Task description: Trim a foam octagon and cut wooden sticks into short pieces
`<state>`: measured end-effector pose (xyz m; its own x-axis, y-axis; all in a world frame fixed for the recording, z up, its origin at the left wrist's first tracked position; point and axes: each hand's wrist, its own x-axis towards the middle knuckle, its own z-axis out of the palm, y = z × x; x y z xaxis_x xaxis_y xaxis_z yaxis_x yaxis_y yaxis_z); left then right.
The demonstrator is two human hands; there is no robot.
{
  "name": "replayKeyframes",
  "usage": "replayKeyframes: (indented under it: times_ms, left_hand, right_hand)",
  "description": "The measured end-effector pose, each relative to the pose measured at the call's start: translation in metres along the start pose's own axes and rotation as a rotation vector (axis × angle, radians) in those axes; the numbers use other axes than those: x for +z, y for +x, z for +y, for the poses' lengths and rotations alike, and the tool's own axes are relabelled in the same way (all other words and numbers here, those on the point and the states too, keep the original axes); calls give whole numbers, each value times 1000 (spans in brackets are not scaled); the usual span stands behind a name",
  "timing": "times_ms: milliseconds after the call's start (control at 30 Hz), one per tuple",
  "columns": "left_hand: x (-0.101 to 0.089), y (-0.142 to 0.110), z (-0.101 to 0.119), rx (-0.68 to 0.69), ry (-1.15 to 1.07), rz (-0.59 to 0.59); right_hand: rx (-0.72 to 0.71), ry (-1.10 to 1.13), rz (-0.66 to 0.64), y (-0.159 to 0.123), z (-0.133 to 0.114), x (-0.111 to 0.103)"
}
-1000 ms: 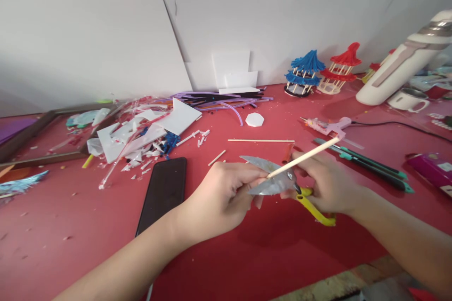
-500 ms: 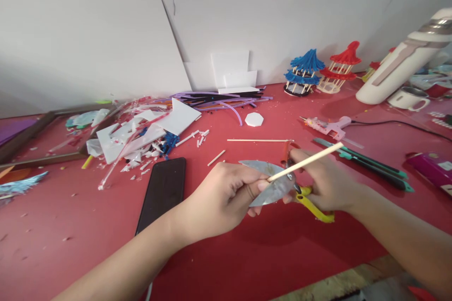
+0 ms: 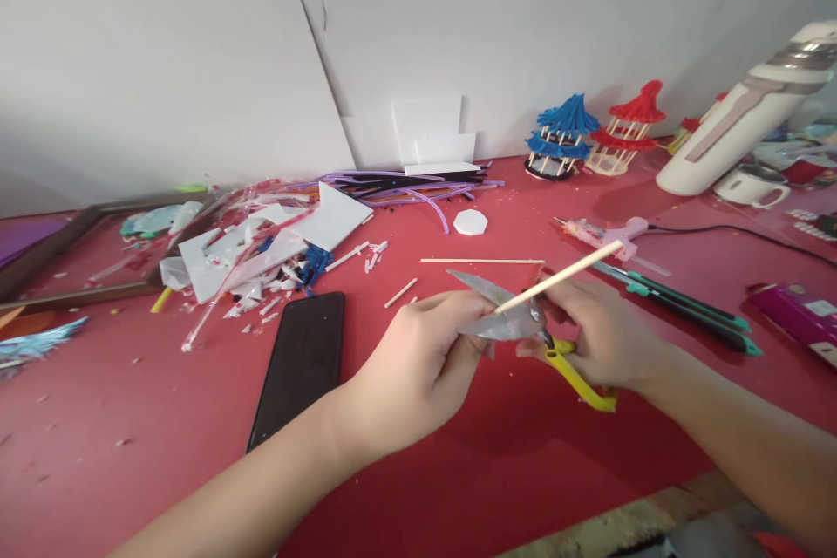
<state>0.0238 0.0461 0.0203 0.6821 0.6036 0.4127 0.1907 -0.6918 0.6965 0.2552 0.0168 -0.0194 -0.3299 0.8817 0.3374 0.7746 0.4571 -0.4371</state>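
Observation:
My left hand (image 3: 435, 357) is closed on the near end of a pale wooden stick (image 3: 568, 273), which slants up to the right. My right hand (image 3: 598, 327) grips a pair of scissors (image 3: 510, 324) by its handles, one yellow and one reddish. The scissors' blades are apart, pointing left, and the stick crosses between them close to my left fingertips. My fingers hide the stick's lower end. Behind the blades, another thin stick (image 3: 480, 261) lies on the red table (image 3: 523, 471), with a short cut piece (image 3: 400, 292) to its left.
A black phone (image 3: 299, 366) lies left of my hands. Foam scraps (image 3: 261, 253) heap at the back left. A white octagon (image 3: 470, 222), blue and red pagoda models (image 3: 563, 135), a pink glue gun (image 3: 608, 235), a cutter knife (image 3: 693, 305), a thermos (image 3: 738, 118) and a mug (image 3: 751, 185) stand or lie beyond.
The scissors' blades have turned and look narrower, with the upper blade raised. My left fingers have shifted slightly, and the stick's far end has moved a little left and up.

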Motion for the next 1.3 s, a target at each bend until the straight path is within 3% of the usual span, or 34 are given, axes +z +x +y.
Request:
replayKeyframes:
  times_ms: [100,267,433,533,700,933,1033,1200,1233,1300]
  left_hand:
    - [6,-2,-4,3,42,79]
    - [7,-2,-7,-13,50,128]
    - [-13,3,-14,-214,33,487]
    - [-26,7,-21,-235,34,564]
    - [-27,8,-25,-265,302,388]
    - [-11,4,-23,-244,728,121]
    - [-8,1,-22,-216,912,34]
    - [-4,0,-8,-89,939,-169]
    - [-2,0,-4,-61,928,-213]
    - [2,-1,2,-41,904,-278]
  right_hand:
    - [61,-21,-51,3,-3,-2]
    - [-28,-58,-121,5,-1,-4]
    - [56,-142,-120,7,14,-2]
    - [110,-171,-232,10,18,-3]
    - [-44,-172,-421,9,5,-5]
    - [-140,-74,-501,-1,-6,-11]
    - [-201,-68,-340,0,-2,-5]
    - [-415,-106,306,2,-4,2]
    - [-428,-130,358,2,-7,3]
    - [-426,-151,329,1,-13,5]
